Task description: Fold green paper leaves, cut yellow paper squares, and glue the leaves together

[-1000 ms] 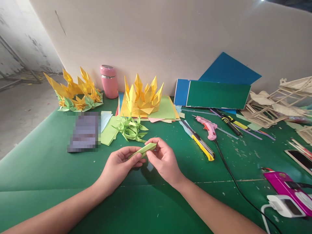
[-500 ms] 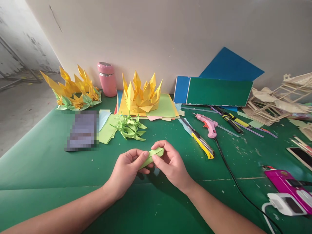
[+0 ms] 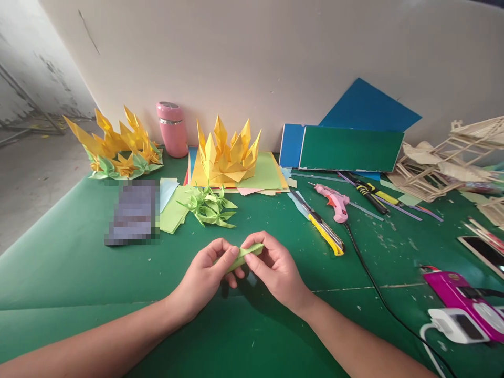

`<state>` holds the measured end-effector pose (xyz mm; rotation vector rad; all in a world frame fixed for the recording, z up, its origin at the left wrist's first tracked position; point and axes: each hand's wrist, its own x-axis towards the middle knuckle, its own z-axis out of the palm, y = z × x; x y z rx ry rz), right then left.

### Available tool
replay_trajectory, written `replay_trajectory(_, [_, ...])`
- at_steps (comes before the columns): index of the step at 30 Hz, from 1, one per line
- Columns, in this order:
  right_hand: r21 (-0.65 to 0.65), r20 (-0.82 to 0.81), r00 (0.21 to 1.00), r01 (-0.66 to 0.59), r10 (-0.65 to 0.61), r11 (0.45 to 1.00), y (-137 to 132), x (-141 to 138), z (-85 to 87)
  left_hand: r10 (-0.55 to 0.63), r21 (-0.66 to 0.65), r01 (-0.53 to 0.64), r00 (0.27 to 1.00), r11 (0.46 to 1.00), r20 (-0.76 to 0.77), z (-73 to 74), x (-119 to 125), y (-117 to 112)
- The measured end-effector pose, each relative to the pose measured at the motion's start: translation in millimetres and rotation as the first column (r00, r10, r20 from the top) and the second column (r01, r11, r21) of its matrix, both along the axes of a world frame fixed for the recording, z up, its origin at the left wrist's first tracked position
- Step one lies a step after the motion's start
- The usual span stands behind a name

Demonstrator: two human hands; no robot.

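A narrow folded piece of light green paper (image 3: 252, 251) is held between my two hands above the green table. My left hand (image 3: 210, 270) pinches its left end, thumb on top. On its right part, my right hand (image 3: 275, 270) presses with thumb and fingers. The fingers hide much of the paper's underside. Just beyond my hands lies a cluster of green folded-paper flowers (image 3: 210, 205). Left of them are flat light green sheets (image 3: 173, 218). A yellow folded-paper crown (image 3: 228, 157) stands behind on stacked coloured paper (image 3: 271, 176).
A yellow utility knife (image 3: 325, 231) and a pink glue gun (image 3: 334, 202) with its black cord lie to the right. Farther right are a magenta power strip (image 3: 444, 291) and a phone (image 3: 482, 252). A pink flask (image 3: 173, 131) and another paper crown (image 3: 122, 147) stand at back left.
The green paper has tilted in my fingers, showing a narrower face. My right fingers have shifted slightly left over its upper edge. The view has turned a little.
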<state>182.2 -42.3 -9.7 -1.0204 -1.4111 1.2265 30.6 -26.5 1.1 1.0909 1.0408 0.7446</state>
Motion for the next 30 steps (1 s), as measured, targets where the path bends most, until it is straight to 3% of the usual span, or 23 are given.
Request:
replay_trajectory(13, [0.069,0.091,0.990,0.105,-0.111,0.992,-0.2,-2.5,1.9,0.076,0.047,-0.074,0.996,0.996,-0.038,-3.3,3.6,-3.0])
replay_trajectory(23, [-0.005,0.051,0.997,0.066,-0.065,0.998,0.3,-2.6,2.2,0.048,0.049,-0.047,0.998,0.998,-0.029,0.6,3.1,-2.4])
replay_trajectory(30, [-0.030,0.057,0.993,0.103,-0.102,0.994,0.8,-1.2,0.8,0.046,0.032,-0.046,0.999,0.998,-0.017,2.1,3.0,-4.0])
